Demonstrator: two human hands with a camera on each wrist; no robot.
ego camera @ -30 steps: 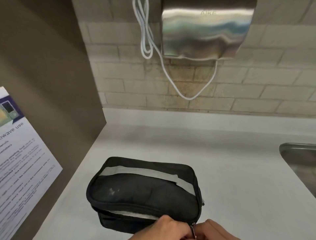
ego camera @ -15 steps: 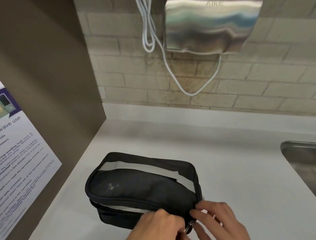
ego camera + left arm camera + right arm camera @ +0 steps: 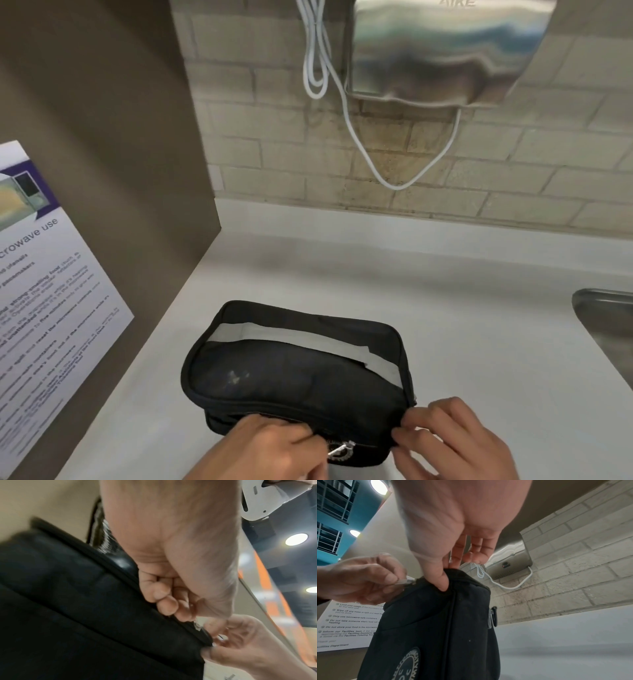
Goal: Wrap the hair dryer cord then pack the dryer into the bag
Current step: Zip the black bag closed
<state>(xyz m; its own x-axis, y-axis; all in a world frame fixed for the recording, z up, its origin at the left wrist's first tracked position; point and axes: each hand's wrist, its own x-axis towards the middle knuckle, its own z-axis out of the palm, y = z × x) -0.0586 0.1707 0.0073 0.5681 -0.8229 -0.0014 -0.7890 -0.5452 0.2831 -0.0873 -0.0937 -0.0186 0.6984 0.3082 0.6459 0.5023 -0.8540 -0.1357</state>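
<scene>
A black zip bag (image 3: pixel 298 370) with a grey stripe lies on the white counter (image 3: pixel 479 342). My left hand (image 3: pixel 318 442) pinches the metal zipper pull (image 3: pixel 339 449) at the bag's front edge. In the right wrist view the left hand (image 3: pixel 392 581) holds that pull (image 3: pixel 405 581) between thumb and forefinger. My right hand (image 3: pixel 400 428) pinches the bag's front right corner, thumb (image 3: pixel 442 580) pressed into the fabric of the bag (image 3: pixel 428 628). The left wrist view shows the curled left fingers (image 3: pixel 164 601) against the bag (image 3: pixel 68 601). No hair dryer or cord shows.
A steel wall-mounted hand dryer (image 3: pixel 445 51) with a looped white cable (image 3: pixel 318 68) hangs on the brick wall behind. A metal sink (image 3: pixel 609 335) sits at the right. A brown side panel with a printed microwave notice (image 3: pixel 44 308) bounds the left.
My left hand has drawn the zipper pull leftward along the bag's front edge. My right hand has come up and taken hold of the front right corner.
</scene>
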